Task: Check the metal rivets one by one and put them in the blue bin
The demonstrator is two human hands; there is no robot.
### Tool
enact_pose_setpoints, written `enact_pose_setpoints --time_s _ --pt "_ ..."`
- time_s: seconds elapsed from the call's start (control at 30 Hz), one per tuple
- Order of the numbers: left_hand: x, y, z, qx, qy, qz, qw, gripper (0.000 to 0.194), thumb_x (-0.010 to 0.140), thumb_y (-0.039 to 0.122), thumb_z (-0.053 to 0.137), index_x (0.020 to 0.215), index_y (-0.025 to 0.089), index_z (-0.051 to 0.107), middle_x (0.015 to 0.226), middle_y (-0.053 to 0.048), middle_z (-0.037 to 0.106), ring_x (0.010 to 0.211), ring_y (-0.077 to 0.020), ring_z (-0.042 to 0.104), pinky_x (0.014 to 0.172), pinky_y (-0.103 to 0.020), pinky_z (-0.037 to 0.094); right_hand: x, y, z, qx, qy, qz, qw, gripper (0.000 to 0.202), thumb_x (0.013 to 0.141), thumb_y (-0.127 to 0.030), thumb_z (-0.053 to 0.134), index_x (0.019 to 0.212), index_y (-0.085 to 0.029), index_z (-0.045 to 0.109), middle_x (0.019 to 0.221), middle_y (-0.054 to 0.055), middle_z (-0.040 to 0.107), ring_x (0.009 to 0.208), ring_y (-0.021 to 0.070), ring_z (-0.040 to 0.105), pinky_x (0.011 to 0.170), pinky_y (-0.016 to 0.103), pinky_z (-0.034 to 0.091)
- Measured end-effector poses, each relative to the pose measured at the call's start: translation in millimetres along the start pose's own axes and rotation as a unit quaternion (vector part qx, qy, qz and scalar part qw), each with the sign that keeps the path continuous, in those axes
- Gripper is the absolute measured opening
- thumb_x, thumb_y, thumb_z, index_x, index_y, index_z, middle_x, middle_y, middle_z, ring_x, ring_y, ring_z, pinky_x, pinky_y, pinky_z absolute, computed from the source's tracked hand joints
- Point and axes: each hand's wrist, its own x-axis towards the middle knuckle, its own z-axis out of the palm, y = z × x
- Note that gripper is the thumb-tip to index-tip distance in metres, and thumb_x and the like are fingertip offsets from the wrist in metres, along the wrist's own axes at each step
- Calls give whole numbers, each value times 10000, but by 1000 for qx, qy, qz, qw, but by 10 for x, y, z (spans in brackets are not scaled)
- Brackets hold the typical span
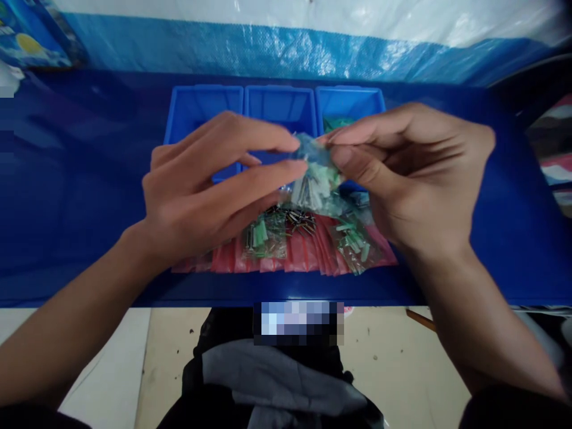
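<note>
My right hand (415,173) pinches a small clear plastic bag (313,179) between thumb and fingers, above the table. Pale green and whitish slim pieces show inside it, too blurred to name. My left hand (214,179) is at the bag's left side with its fingers stretched and apart; the fingertips reach the bag's edge, and whether they press on it is unclear. Below lie two more clear bags with pale green pieces, a left bag (263,235) and a right bag (355,241). Between them is a loose pile of thin metal pieces (300,220).
Red plastic bags (299,253) lie in an overlapping row along the front of the blue table (89,238). Behind my hands stand three blue bins: left (205,104), middle (279,107) and right (351,101). The right one holds something green. A striped sheet (268,50) hangs behind.
</note>
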Motion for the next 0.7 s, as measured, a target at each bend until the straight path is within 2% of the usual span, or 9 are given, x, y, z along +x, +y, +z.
enact_pose_setpoints --time_s 0.07,0.17,0.23,0.33,0.43,0.5,0.57,0.63,0.7 --pt "-7 12 -27 -10 8 -12 1000 264 971 262 781 1229 282 724 1202 -5 788 937 -182 799 819 -351 705 -5 -37 10 65 -17 26 997 335 1068 -295 528 1148 -509 773 1139 -58 808 1093 287 792 931 483 681" --pt "-8 2 -72 -29 -8 -70 997 230 993 208 727 1209 288 724 1166 30 802 975 -157 789 840 -332 693 -28 -83 1 105 -29 33 994 308 1063 -307 554 1198 -471 777 1183 -56 801 1094 264 796 907 447 697" --pt "3 9 -79 -48 0 -104 993 139 988 190 736 1110 256 749 1067 32 814 954 -146 788 817 -287 676 -42 -80 -13 83 -30 0 996 288 1029 -361 650 1281 -438 766 1184 -23 802 1012 266 799 861 442 697" --pt "26 63 -52 -67 39 -147 986 53 973 184 768 942 223 750 859 47 785 793 -114 757 719 -238 634 -43 -28 -23 67 -29 -75 994 452 948 -430 793 1394 -420 723 1150 3 802 855 245 762 743 424 667" --pt "41 138 -28 -77 48 -213 973 87 997 198 740 917 230 746 815 65 768 696 -85 712 673 -234 591 -34 11 -8 55 -35 -111 992 470 956 -342 799 1411 -413 705 1067 -16 792 833 209 733 770 388 646" --pt "47 165 -24 -85 51 -214 972 87 1015 196 707 968 247 760 824 79 781 691 -81 718 670 -223 581 -40 9 5 34 -13 -90 995 409 989 -249 750 1371 -392 716 1000 -29 781 875 196 748 832 375 637" --pt "48 153 -18 -99 48 -196 974 161 1014 162 687 1080 276 779 886 89 804 721 -81 742 696 -200 603 -53 -5 9 28 17 -45 998 365 998 -243 738 1340 -367 713 993 -24 776 900 202 765 819 380 635" --pt "39 96 -7 -93 44 -175 979 377 980 85 675 1271 312 749 1007 86 815 790 -89 765 768 -188 642 -65 -17 2 37 46 -6 998 338 976 -305 776 1307 -337 716 1053 -1 775 890 218 766 794 401 644" --pt "17 4 5 -67 46 -117 990 607 905 44 720 1451 301 659 1165 41 797 889 -121 776 859 -226 671 -71 -21 -14 34 62 9 997 268 961 -339 792 1225 -317 750 1083 21 775 868 229 755 793 421 651"
